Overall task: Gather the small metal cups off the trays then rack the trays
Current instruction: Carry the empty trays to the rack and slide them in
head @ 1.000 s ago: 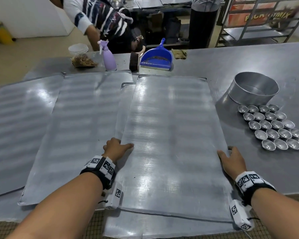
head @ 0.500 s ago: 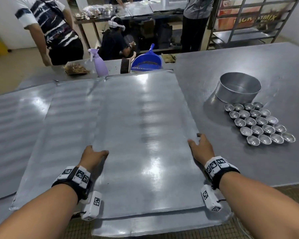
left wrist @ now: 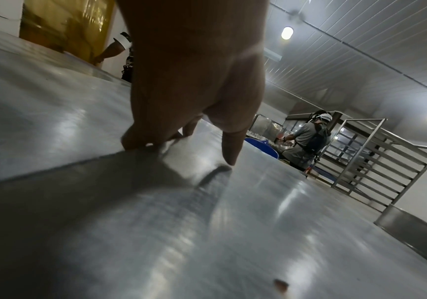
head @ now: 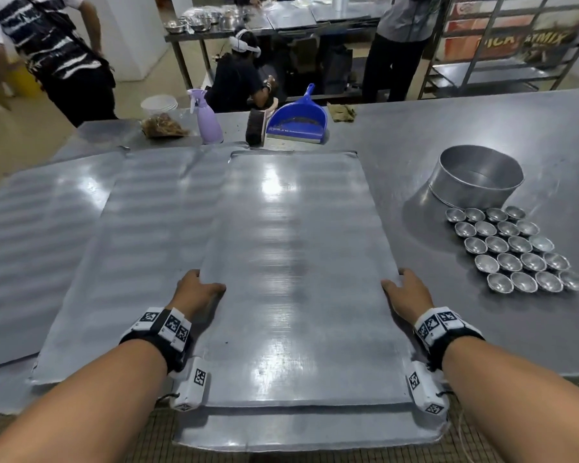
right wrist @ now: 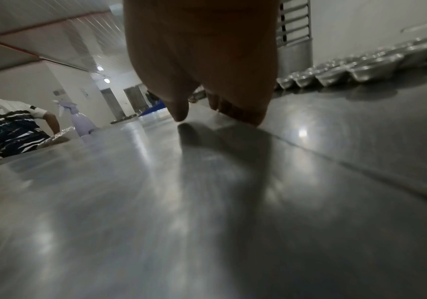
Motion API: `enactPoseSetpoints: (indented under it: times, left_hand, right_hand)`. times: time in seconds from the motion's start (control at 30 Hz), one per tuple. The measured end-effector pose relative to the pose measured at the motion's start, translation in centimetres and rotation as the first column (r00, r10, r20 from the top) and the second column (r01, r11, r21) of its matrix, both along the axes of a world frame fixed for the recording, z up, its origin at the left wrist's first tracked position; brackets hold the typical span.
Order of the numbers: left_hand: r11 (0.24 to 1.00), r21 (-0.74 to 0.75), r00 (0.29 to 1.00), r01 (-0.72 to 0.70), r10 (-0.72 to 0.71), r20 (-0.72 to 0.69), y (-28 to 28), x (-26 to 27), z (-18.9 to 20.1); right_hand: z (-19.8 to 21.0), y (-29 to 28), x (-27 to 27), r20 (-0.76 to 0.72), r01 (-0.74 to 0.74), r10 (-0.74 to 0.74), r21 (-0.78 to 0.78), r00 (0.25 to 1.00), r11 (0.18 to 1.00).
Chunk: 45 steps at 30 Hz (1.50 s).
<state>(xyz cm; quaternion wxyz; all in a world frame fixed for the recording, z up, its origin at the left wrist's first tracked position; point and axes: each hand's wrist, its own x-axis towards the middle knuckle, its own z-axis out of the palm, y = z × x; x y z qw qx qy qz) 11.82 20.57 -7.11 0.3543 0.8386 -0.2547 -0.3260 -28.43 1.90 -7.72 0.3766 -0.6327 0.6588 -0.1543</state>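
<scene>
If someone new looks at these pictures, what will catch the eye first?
First, the big shiny tray in the middle of the table, gripped at its side edges by the left hand and the right hand. Next, the cups in neat rows on the table to the right, in front of a round tin.

head: bright, overhead glare on top tray (head: 291, 262), edges warped | wrists: dim, motion-blurred, ceiling lamps (left wrist: 286, 33), hand shadows on metal
</scene>
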Motion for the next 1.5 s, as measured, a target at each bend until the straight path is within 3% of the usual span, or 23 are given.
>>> enactPoseSetpoints:
  times: [0.13,0.33,0.53,0.63,0.7,0.77,0.9,1.03,1.2,1.33,1.5]
  left_hand:
    - [0.994,0.105,0.999,0.022,-0.026,0.032,0.3,0.5,-0.5]
    - [0.996,-0.005,0.995,0.092,-0.092,-0.047,1.2,0.1,0.0]
    - [0.99,0.005,0.989,0.143,-0.143,-0.037,1.6,-0.5,0.3]
    - [0.965,0.174,0.974,0.196,-0.212,0.078,1.4,-1.8,1.5]
    - [0.895,0.396,0.92,0.207,-0.315,0.231,1.4,-3.4,2.6]
    - [0.85,0.482,0.87,0.213,-0.389,0.303,2.1,-5.5,3.3]
    - [0.832,0.425,0.776,0.358,-0.518,0.361,4.4,-10.3,4.0]
    - [0.727,0.448,0.701,0.52,-0.663,0.263,7.5,-14.2,4.3]
    - [0.66,0.454,0.606,0.598,-0.743,0.282,11.1,-16.4,4.3]
    - [0.572,0.49,0.514,0.658,-0.817,0.263,13.4,-16.6,4.2]
    - [0.613,0.42,0.506,0.669,-0.79,0.347,15.5,-16.7,3.2]
  right_hand:
    - [-0.5,-0.9,-0.1,-0.065,-0.047,0.049,0.034,0.997,0.998]
    - [-1.3,-1.3,-1.1,-0.117,-0.107,0.107,0.004,0.987,0.994]
    - [-1.8,-1.8,-1.6,-0.143,-0.144,0.139,-0.024,0.98,0.989]
    - [-1.4,-1.6,-1.7,-0.175,-0.169,0.168,0.005,0.97,0.986]
    - [-0.7,-1.4,-1.5,-0.228,-0.19,0.188,0.015,0.955,0.982]
    - [0.1,-0.3,-1.2,-0.33,-0.267,0.252,0.0,0.91,0.964]
    - [1.7,4.1,-0.1,-0.29,-0.52,0.472,-0.113,0.832,0.847]
    - [2.5,9.5,-0.2,-0.248,-0.797,0.772,0.0,0.585,0.604]
    - [2.9,14.1,-1.7,-0.278,-0.888,0.849,-0.037,0.449,0.458]
    - [2.0,16.2,-2.9,-0.374,-0.915,0.84,-0.07,0.393,0.397]
    - [0.5,18.1,-4.2,-0.378,-0.889,0.807,-0.133,0.453,0.437]
